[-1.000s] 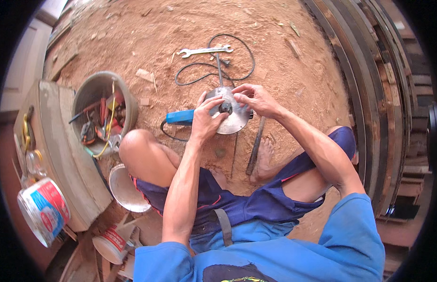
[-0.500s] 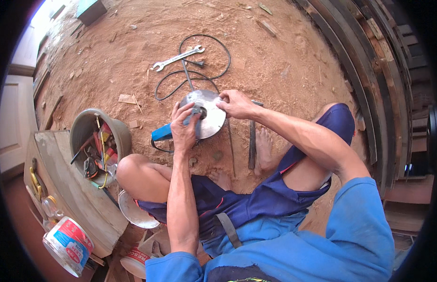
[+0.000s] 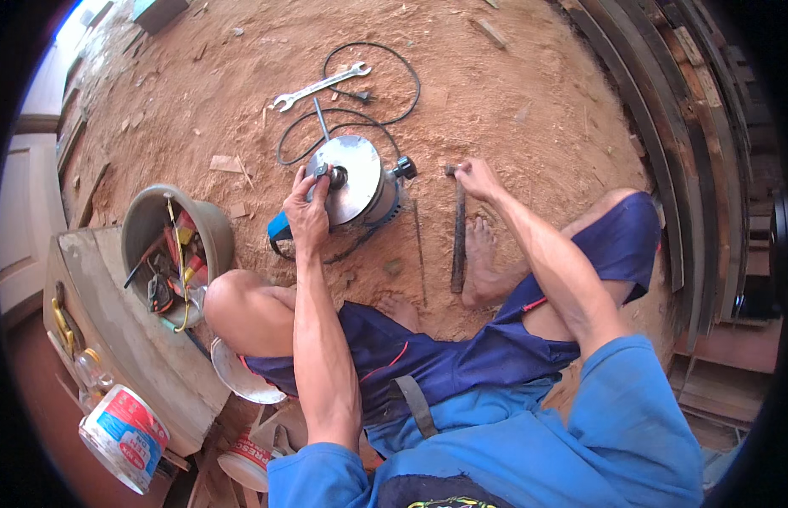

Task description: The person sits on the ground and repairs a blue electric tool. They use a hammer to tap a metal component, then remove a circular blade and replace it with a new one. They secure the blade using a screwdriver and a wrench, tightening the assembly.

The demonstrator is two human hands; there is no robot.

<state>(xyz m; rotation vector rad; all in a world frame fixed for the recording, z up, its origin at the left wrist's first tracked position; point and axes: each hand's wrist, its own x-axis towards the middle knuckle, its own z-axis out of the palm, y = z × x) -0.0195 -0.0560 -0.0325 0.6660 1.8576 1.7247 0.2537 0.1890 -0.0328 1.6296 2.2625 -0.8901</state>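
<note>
A blue corded power tool (image 3: 279, 227) with a round silver metal disc (image 3: 356, 161) rests on the sawdust-covered ground ahead of me. My left hand (image 3: 309, 207) is closed at the disc's left side, its fingertips on a small dark fitting (image 3: 323, 170) by the hub. A dark knob (image 3: 405, 168) sticks out at the tool's right. Farther right lies a hammer (image 3: 459, 233), its dark handle pointing toward me. My right hand (image 3: 478, 179) pinches it at its head end. Beyond the tool, an open-ended spanner (image 3: 320, 86) lies across the black power cord (image 3: 415, 80).
At the left stands a grey bucket (image 3: 216, 233) of hand tools beside a wooden board (image 3: 148, 313). Long stacked planks (image 3: 665, 127) line the right side. A thin dark rod (image 3: 419, 254) lies between the tool and hammer. My bare foot (image 3: 478, 254) is beside the hammer.
My right hand has left the disc and moved right to the hammer's head. The power tool has turned, bringing its dark knob into sight; my left hand stays at the hub.
</note>
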